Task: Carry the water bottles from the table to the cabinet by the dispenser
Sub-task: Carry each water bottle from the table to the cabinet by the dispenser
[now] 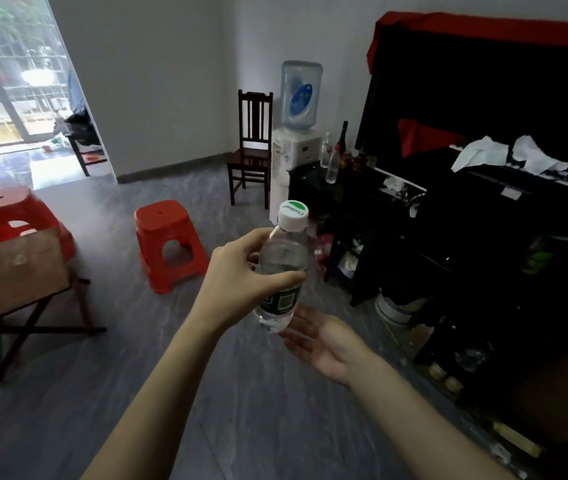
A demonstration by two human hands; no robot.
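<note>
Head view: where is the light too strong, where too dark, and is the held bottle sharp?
In the head view, the window at upper left is blown out and throws glare on the floor; the black cabinet on the right is nearly lost in dark; the water bottle in the left hand is fairly sharp; wide-angle distortion bends the edges.

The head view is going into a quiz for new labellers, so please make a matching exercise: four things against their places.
1. water bottle
2. water dispenser
3. wooden chair
4. wooden table

A. left edge of view
B. between chair and black cabinet
C. gripped in left hand
D. against wall, left of dispenser

Pairs: 1-C, 2-B, 3-D, 4-A
</note>
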